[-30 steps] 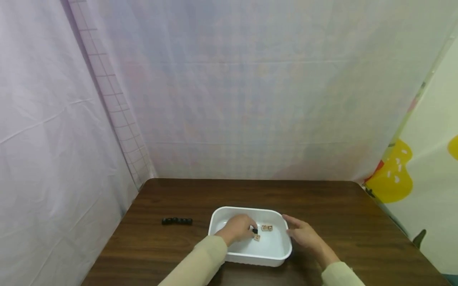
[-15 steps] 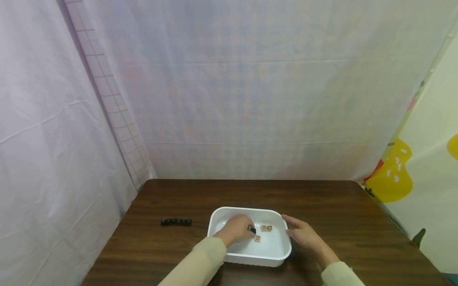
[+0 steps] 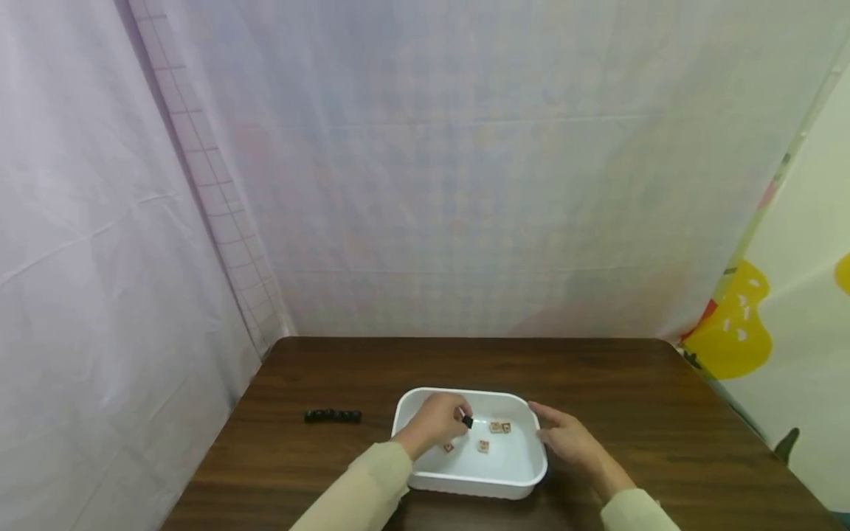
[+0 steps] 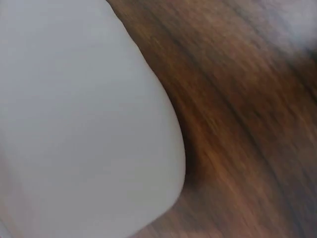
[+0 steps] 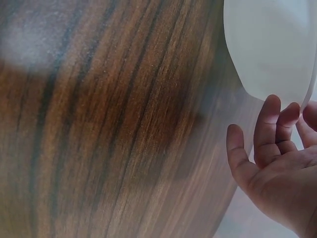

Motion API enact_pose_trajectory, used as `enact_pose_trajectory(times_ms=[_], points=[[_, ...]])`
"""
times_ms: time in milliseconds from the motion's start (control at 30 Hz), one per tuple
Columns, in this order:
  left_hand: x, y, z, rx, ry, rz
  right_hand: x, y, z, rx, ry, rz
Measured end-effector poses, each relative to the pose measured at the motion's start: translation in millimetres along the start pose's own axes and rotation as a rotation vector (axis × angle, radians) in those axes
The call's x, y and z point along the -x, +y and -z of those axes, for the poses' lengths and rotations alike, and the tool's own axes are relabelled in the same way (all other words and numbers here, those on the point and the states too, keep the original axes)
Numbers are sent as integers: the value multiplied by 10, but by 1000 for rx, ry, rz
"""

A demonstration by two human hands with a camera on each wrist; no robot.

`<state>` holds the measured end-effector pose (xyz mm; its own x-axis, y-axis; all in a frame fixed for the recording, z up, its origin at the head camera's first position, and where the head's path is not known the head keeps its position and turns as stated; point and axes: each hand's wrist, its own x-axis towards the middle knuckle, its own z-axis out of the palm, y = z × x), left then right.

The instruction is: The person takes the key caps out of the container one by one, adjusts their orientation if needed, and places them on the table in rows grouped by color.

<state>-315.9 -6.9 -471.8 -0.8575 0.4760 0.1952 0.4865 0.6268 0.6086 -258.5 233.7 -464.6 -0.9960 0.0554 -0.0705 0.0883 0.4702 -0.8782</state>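
My left hand [image 3: 434, 420] is inside the white basin [image 3: 478, 487] and pinches a small black cube [image 3: 468, 422] at its fingertips. Small light wooden blocks with dark markings lie on the basin floor: one block [image 3: 483, 446] near the middle, a pair of blocks [image 3: 500, 428] to the right, and another block [image 3: 448, 448] beside my left wrist. Outside the basin's right end, my right hand [image 3: 564, 436] touches the wall with loosely bent, spread fingers. The right wrist view shows these fingertips [image 5: 271, 106] against the basin's outer wall [image 5: 272, 49]. The left wrist view shows only the basin's outside.
A row of several black cubes [image 3: 333, 416] lies on the dark wooden table [image 3: 564, 365], left of the basin. A pale curtain [image 3: 451, 184] hangs behind the table's far edge. Another white curtain [image 3: 113, 280] hangs at the left.
My left hand has turned and shifted slightly with the black cube, and a wooden block beside its wrist has come into view. My right hand has stayed at the basin.
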Motion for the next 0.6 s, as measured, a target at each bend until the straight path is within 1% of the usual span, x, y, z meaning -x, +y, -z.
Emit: enact_pose_trajectory(times_ms=[67,133,200,267,367,500,600], points=[[26,-24,16,38,4,-1,2,4,-7,-3,2,3],[54,-46,28,78,4,12,3,10,-18,-17,-1,-2],[84,-55,38,122,-7,39,8,17,-25,-27,-6,3],[101,-50,43,143,-17,58,11,31,-24,-18,-3,-5],[101,-37,53,139,-9,50,5,39,-7,8,0,-1],[90,-23,85,120,16,15,-15,21,22,40,-4,6],[90,-17,108,148,9,14,-21,4,45,70,-7,22]])
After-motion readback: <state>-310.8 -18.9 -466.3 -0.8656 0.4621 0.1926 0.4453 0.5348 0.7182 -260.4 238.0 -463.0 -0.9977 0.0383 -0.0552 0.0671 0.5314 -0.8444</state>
